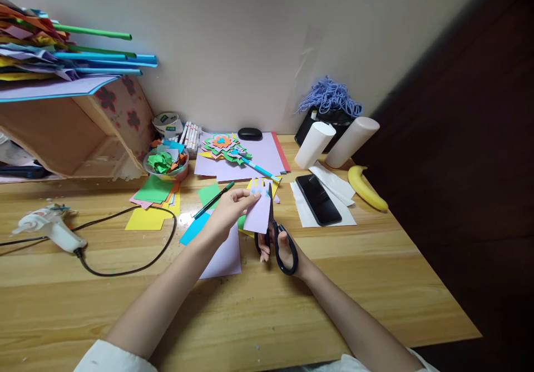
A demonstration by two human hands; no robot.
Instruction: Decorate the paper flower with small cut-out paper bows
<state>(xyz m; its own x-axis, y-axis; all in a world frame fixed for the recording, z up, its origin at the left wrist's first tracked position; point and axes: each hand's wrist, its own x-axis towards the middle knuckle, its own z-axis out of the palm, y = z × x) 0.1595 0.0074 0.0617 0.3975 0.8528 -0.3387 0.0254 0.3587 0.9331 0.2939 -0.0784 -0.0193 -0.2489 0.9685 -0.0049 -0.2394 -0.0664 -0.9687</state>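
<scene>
My left hand point(229, 211) pinches a small lilac paper piece point(258, 213) by its left edge, over the middle of the table. Yellow and blue marks show along the paper's upper part. My right hand point(286, 249) has its thumb and fingers through the handles of black scissors point(287, 252). The blades point away from me and lie at the paper's right edge. Beneath and beside my left hand are a lilac sheet point(225, 258), a blue paper piece point(194, 228) and a green pen point(213, 201). My left hand partly hides green and yellow papers.
A white glue gun point(56, 228) with a looping black cable lies at left. Behind are a tub of paper scraps point(167, 163) and layered paper flowers point(223, 144). To the right are a phone point(318, 199), a banana point(367, 188), white rolls point(315, 145) and the table's edge.
</scene>
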